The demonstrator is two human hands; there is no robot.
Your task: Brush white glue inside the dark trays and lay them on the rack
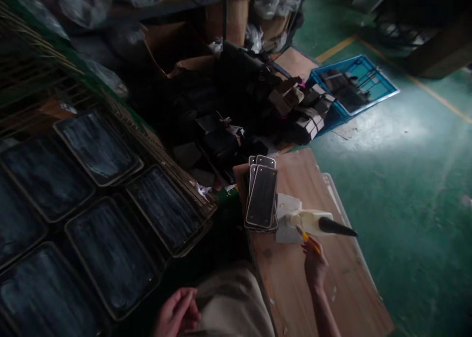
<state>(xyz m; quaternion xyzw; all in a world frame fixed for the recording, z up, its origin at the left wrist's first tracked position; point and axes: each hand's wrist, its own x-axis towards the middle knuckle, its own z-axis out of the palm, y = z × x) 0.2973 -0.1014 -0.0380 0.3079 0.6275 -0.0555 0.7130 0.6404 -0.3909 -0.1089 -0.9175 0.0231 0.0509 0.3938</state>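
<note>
My right hand (315, 264) pinches a slim yellow tool (307, 237), its tip just short of the bottle (313, 221) lying ahead on the worktop (295, 288). My left hand (177, 313) rests loosely curled and empty, well back. The tool looks light and stiff, so I judge a mid-shaft pinch suits it.

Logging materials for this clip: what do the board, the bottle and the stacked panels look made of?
Board: wood, likely plywood, matte brown with faint grain. Bottle: pale plastic, by its soft sheen, with black tapered nozzle. Panels: dark glossy faces, light rims; perhaps glass or plastic, too dim to tell. Yellow stick in the right hand: too small to tell.
</note>
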